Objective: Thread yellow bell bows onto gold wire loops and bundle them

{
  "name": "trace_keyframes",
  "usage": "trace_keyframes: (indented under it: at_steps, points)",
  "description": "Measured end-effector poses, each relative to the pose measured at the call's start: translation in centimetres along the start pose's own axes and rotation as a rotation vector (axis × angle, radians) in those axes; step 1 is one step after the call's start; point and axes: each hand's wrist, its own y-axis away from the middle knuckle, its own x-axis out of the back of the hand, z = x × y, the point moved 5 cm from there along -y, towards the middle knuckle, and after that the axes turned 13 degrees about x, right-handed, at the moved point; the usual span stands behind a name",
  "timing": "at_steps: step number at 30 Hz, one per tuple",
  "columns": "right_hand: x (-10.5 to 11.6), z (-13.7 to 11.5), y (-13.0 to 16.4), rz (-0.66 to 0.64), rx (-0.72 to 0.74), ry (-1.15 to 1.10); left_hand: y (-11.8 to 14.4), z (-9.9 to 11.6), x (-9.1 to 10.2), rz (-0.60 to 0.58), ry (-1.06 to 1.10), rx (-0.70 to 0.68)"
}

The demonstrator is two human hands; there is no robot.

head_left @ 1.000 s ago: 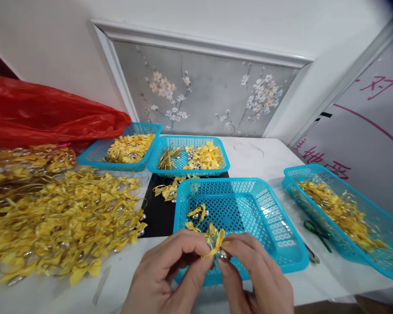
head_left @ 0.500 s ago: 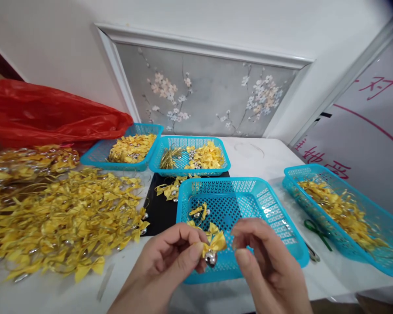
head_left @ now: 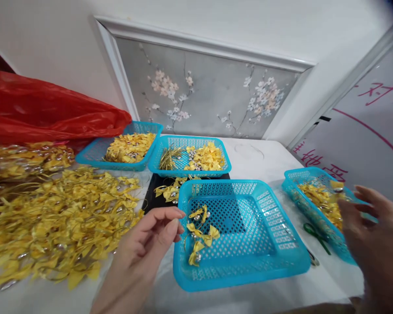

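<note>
Neither hand holds anything. Left hand (head_left: 147,242), lower centre of the frame, is loosely open with fingers curled and apart, its fingertips just beside the left wall of the near blue basket (head_left: 281,268). Right hand (head_left: 376,244), lower right, is blurred, fingers spread and empty, hovering at the near end of the right-hand basket (head_left: 290,185). Yellow ribbon bows (head_left: 201,237), each with a small silver bell, lie loose on the floor of the near basket, in its left half, close to the left fingertips but apart from them; a few thin gold cord loops lie among them. Right-hand basket holds a heap of similar yellow pieces (head_left: 321,198). Green-handled scissors (head_left: 316,233) lie on the table between the two baskets. Two more blue baskets (head_left: 157,163) sit behind, mid-frame, one with yellow bows, the other with bows, silver bells and gold cords. A black mat (head_left: 155,200) lies under a few stray bows in front of them. Large spread of finished bows (head_left: 59,213) covers the left of the white table (head_left: 258,157). Red plastic bag (head_left: 49,113) at upper left. Behind, a white wall with a framed grey panel of painted blossoms (head_left: 209,91); at the right edge, a white board with pink writing (head_left: 373,126).
</note>
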Motion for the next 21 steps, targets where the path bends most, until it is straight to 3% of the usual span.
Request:
trace_keyframes:
  at_steps: [2, 4, 6, 7, 8, 9, 13, 18, 21]
  points:
    - [-0.7, -0.7, -0.1, -0.046, 0.074, 0.029, 0.0, -0.4, -0.3, -0.019, 0.035, 0.038]
    - [-2.0, -4.1, 0.8, -0.161, 0.281, -0.182, 0.0, -0.6, -0.8, -0.045, 0.058, 0.054]
    - [-3.6, -9.1, 2.8, -0.414, 0.555, -0.409, 0.1, -0.7, -1.1, -0.068, 0.067, 0.056]
    - [-4.6, -11.5, 4.2, -0.625, 0.693, -0.434, 0.1, -0.8, -1.1, -0.072, 0.068, 0.055]
    - [-5.4, -13.3, 5.5, -0.817, 0.768, -0.395, 0.1, -0.8, -1.0, -0.068, 0.072, 0.053]
    - [-5.8, -14.7, 6.3, -0.877, 0.796, -0.386, 0.2, -0.8, -0.9, -0.062, 0.08, 0.051]
    - [-6.9, -17.4, 7.6, -0.956, 0.833, -0.352, 0.3, -0.7, -0.4, -0.047, 0.094, 0.023]
    - [-8.4, -17.1, 7.8, -0.975, 0.803, -0.32, 0.3, -0.6, -0.7, -0.082, 0.061, 0.015]
    - [-8.1, -17.1, 7.3, -0.976, 0.772, -0.38, 0.2, -0.4, -1.1, -0.113, -0.007, -0.029]
